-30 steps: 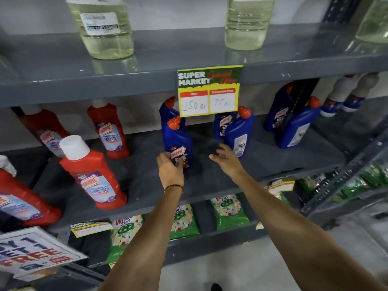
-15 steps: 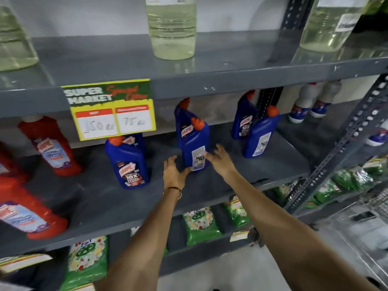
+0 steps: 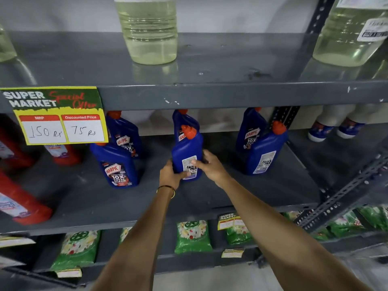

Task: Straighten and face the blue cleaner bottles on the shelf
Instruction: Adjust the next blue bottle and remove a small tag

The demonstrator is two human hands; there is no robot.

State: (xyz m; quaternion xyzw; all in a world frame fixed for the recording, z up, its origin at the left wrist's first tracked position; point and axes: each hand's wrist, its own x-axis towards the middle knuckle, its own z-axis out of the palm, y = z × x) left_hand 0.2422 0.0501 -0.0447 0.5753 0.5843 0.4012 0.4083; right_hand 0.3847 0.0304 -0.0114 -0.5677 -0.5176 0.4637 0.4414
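Right now both hands grip the middle front bottle (image 3: 187, 153), a blue one with an orange cap, standing upright on the grey shelf (image 3: 84, 198) roughly midway along it and set back from the front edge. The left hand (image 3: 170, 175) wraps the bottle's lower left side, its fingers (image 3: 182, 174) curled across the bottom of the white back label. The right hand (image 3: 212, 166) holds the right side, thumb laid over that label. The label that faces out is the back one with a barcode, not the brand front. A second blue bottle (image 3: 182, 119) stands just behind it, its front label partly showing. Toward the left end, another blue bottle (image 3: 116, 164) shows its brand label to the front, with one more (image 3: 126, 135) behind it. Toward the right end, a blue bottle (image 3: 265, 150) shows its back label, and the one (image 3: 251, 131) behind it shows its front. A yellow price sign (image 3: 56, 116) hangs from the front edge of the shelf above, at the left. Red bottles (image 3: 19, 204) stand at the far left end
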